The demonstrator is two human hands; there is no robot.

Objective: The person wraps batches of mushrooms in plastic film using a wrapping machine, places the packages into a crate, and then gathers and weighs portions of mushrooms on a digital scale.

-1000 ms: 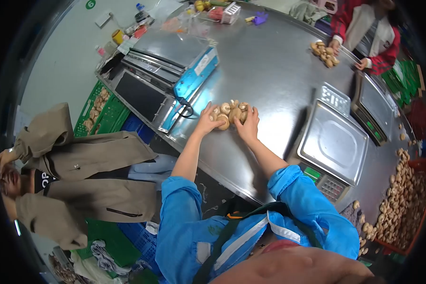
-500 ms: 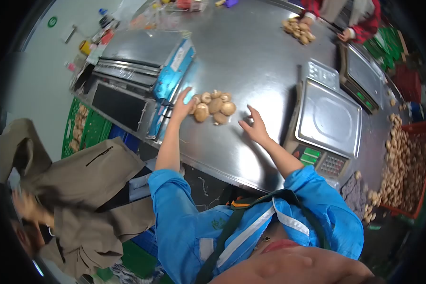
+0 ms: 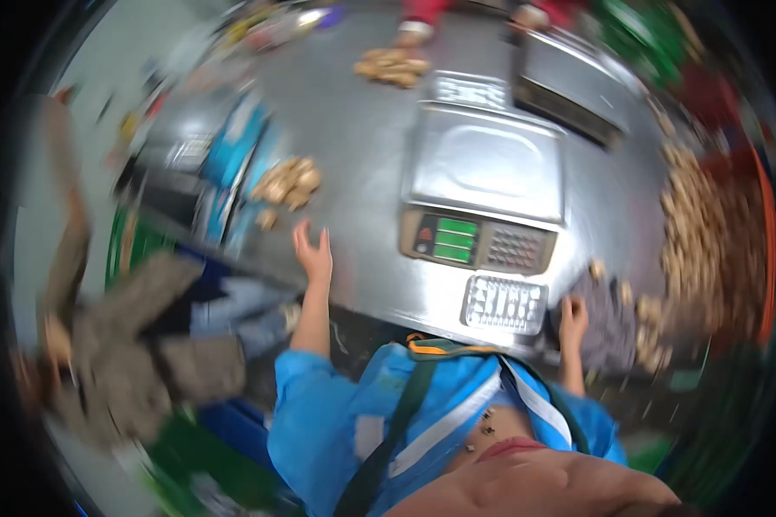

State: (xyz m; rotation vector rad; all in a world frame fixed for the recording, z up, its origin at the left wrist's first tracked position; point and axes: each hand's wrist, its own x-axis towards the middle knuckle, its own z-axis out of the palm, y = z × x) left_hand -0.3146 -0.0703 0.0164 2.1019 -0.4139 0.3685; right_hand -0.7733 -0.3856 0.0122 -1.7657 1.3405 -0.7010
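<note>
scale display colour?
Green, on the scale display beside the keypad; head view, the only one, shows it despite blur.

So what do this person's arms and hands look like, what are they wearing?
Both arms wear bright blue sleeves pushed up past the elbows, leaving the forearms bare. The left hand and right hand are bare, with no gloves. A dark green apron strap and white stripes cross the blue top. The picture is blurred, so finer markings cannot be made out.
</note>
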